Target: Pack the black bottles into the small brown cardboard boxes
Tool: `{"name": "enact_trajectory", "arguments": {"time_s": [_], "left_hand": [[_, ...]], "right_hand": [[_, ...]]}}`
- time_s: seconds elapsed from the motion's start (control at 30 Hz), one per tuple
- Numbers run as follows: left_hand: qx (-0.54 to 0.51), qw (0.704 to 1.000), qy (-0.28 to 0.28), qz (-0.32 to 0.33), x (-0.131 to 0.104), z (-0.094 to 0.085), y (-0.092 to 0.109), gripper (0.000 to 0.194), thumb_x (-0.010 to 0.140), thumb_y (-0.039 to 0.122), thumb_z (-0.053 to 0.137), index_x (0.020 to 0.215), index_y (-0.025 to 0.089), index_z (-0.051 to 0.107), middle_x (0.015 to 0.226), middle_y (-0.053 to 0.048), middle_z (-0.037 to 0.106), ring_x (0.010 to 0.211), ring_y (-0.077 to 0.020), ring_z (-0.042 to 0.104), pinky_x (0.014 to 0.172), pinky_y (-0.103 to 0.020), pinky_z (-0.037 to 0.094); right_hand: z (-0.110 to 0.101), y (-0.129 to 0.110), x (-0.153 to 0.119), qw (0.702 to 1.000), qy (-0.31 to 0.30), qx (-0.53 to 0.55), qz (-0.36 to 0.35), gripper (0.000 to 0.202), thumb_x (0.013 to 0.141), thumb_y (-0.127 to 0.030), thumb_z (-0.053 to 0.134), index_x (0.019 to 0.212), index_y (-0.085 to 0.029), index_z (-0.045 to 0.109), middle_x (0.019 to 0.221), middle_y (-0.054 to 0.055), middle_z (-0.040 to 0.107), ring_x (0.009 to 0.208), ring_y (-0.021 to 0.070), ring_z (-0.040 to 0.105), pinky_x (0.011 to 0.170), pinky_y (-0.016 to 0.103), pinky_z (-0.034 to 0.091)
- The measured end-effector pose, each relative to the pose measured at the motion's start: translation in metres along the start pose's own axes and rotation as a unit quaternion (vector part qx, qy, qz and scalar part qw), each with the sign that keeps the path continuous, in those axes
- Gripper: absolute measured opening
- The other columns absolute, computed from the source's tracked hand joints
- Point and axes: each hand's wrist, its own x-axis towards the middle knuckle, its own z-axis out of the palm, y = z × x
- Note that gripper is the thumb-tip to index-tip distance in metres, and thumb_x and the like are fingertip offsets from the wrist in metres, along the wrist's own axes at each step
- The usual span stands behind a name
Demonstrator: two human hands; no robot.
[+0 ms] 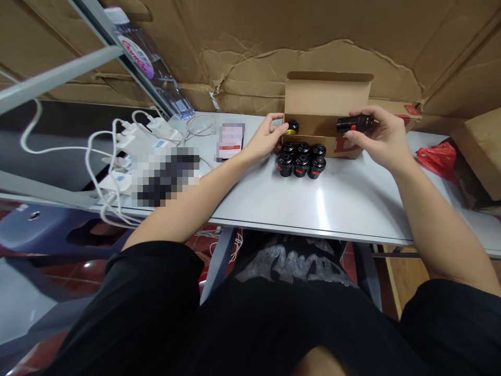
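Observation:
An open cardboard box (pixel 329 86) stands at the back of the white table, its lid raised. My right hand (pixel 378 133) pinches a black cylindrical part (pixel 354 124) with a red mark and holds it tilted over the box's right half. My left hand (pixel 268 137) grips the box's left end, thumb at its front edge and fingers around the side. Inside the box at the left sits one black part with a yellow ring (pixel 291 127). Several black parts with red marks (pixel 301 164) stand upright in two rows before the box.
White power strips and cables (pixel 129 156) lie at the left, beside a blurred dark object. A bottle (pixel 156 68) leans behind them. A card-like item (pixel 230 141) lies left of the box. At the right are a red plastic bag (pixel 438 159) and another carton (pixel 481 151).

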Motion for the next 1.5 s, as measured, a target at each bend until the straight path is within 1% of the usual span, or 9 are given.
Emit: {"name": "enact_trajectory", "arguments": {"time_s": [0.1, 0.27, 0.47, 0.63, 0.7, 0.8, 0.9, 1.17, 1.5], "left_hand": [[0.001, 1.0, -0.004, 0.018, 0.003, 0.0, -0.004, 0.038, 0.125, 0.053, 0.085, 0.152, 0.034, 0.067, 0.082, 0.005, 0.061, 0.068, -0.018, 0.067, 0.084, -0.039, 0.067], [0.002, 0.999, -0.01, 0.031, 0.005, 0.003, -0.007, 0.036, 0.126, 0.049, 0.082, 0.153, 0.032, 0.066, 0.081, 0.006, 0.063, 0.066, -0.0176, 0.068, 0.08, -0.036, 0.066], [-0.01, 0.999, -0.013, 0.043, 0.01, 0.006, -0.011, 0.041, 0.123, 0.052, 0.089, 0.151, 0.033, 0.067, 0.082, 0.005, 0.066, 0.065, -0.0183, 0.07, 0.076, -0.035, 0.062], [-0.008, 0.999, -0.01, 0.047, 0.012, 0.007, -0.013, 0.037, 0.125, 0.05, 0.086, 0.152, 0.033, 0.067, 0.081, 0.005, 0.066, 0.064, -0.0178, 0.069, 0.07, -0.033, 0.057], [-0.004, 0.999, -0.011, 0.049, 0.012, 0.008, -0.013, 0.036, 0.126, 0.05, 0.084, 0.152, 0.033, 0.067, 0.081, 0.005, 0.066, 0.064, -0.0176, 0.069, 0.068, -0.032, 0.055], [0.004, 0.999, -0.011, 0.051, 0.011, 0.009, -0.012, 0.035, 0.127, 0.048, 0.082, 0.154, 0.032, 0.068, 0.08, 0.004, 0.067, 0.065, -0.0181, 0.07, 0.068, -0.031, 0.056], [0.013, 0.999, -0.01, 0.052, 0.01, 0.008, -0.011, 0.035, 0.127, 0.045, 0.08, 0.157, 0.032, 0.068, 0.081, 0.004, 0.068, 0.067, -0.0187, 0.071, 0.071, -0.031, 0.059], [0.014, 0.999, -0.003, 0.047, 0.007, 0.007, -0.009, 0.037, 0.126, 0.045, 0.083, 0.159, 0.033, 0.07, 0.081, 0.004, 0.069, 0.07, -0.0196, 0.074, 0.078, -0.034, 0.064], [0.011, 0.999, -0.009, 0.04, 0.004, 0.007, -0.007, 0.04, 0.125, 0.055, 0.083, 0.157, 0.034, 0.068, 0.084, 0.003, 0.07, 0.072, -0.0202, 0.077, 0.076, -0.034, 0.067]], "right_hand": [[0.005, -0.013, 0.001, 0.999, 0.032, -0.023, 0.015, 0.062, 0.081, -0.073, 0.119, 0.132, -0.044, 0.098, 0.125, 0.005, 0.094, 0.107, 0.0416, 0.089, 0.112, 0.073, 0.081], [0.018, -0.042, 0.012, 0.996, -0.021, -0.017, 0.087, 0.054, 0.079, -0.056, 0.116, 0.127, -0.039, 0.097, 0.117, 0.005, 0.094, 0.098, 0.0387, 0.09, 0.096, 0.064, 0.082], [0.035, -0.061, 0.055, 0.994, -0.071, -0.053, 0.072, 0.053, 0.083, -0.06, 0.112, 0.128, -0.039, 0.094, 0.119, 0.007, 0.093, 0.107, 0.0402, 0.086, 0.105, 0.065, 0.076], [0.045, -0.056, 0.082, 0.989, -0.097, -0.113, 0.025, 0.044, 0.092, -0.061, 0.1, 0.126, -0.034, 0.093, 0.11, 0.009, 0.091, 0.088, 0.0342, 0.078, 0.092, 0.06, 0.068], [0.047, -0.049, 0.084, 0.983, -0.12, -0.138, 0.004, 0.043, 0.095, -0.062, 0.096, 0.126, -0.033, 0.094, 0.115, 0.01, 0.093, 0.096, 0.0377, 0.081, 0.098, 0.062, 0.069], [0.048, -0.039, 0.082, 0.969, -0.174, -0.175, -0.005, 0.044, 0.098, -0.067, 0.094, 0.129, -0.036, 0.096, 0.133, 0.011, 0.097, 0.121, 0.049, 0.086, 0.116, 0.073, 0.069], [0.053, -0.034, 0.079, 0.957, -0.203, -0.207, 0.011, 0.044, 0.101, -0.067, 0.093, 0.131, -0.036, 0.098, 0.137, 0.014, 0.097, 0.13, 0.0541, 0.087, 0.126, 0.08, 0.065], [0.066, -0.037, 0.08, 0.941, -0.258, -0.208, 0.064, 0.044, 0.107, -0.061, 0.082, 0.133, -0.029, 0.097, 0.128, 0.017, 0.096, 0.121, 0.0507, 0.089, 0.121, 0.075, 0.068], [0.065, -0.038, 0.082, 0.934, -0.282, -0.19, 0.111, 0.032, 0.098, -0.05, 0.083, 0.125, -0.033, 0.09, 0.129, 0.015, 0.092, 0.122, 0.0521, 0.082, 0.121, 0.079, 0.064]]}}
